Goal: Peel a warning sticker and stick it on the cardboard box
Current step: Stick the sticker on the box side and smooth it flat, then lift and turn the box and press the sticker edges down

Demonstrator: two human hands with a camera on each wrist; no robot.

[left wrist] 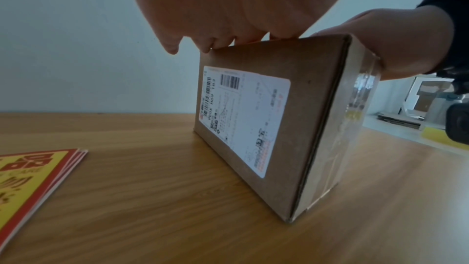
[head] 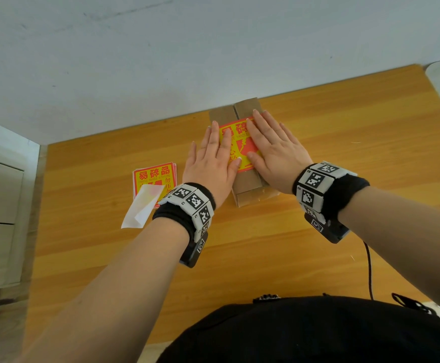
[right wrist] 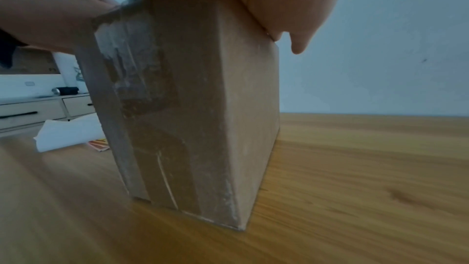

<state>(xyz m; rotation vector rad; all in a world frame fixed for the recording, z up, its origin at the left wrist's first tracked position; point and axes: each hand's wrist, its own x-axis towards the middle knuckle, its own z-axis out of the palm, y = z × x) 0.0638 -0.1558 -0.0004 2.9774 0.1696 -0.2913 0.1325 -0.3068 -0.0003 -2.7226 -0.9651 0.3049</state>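
**Both palms flat on the sticker atop the box**

The left hand (head: 211, 159) and the right hand (head: 273, 146) lie side by side on top of the cardboard box (head: 250, 191), fingers straight and spread, gripping nothing. Under and between them sits the warning sticker (head: 242, 148), red-bordered and yellow, stuck across the box's top face; the left hand covers its left edge, the right hand its right part, and the two thumbs almost meet over its near edge.

The box stands on the wooden table (head: 266, 258), directly beneath both palms. In the left wrist view its side below the left hand's fingers carries a white shipping label (left wrist: 243, 119), and clear tape runs down the end facing the wrists.

To the left of the left hand, well apart from the box, a small stack of stickers (head: 152, 178) lies flat on the table. A curled white backing sheet (head: 141, 208) rests partly on that stack, just beside the left wrist.
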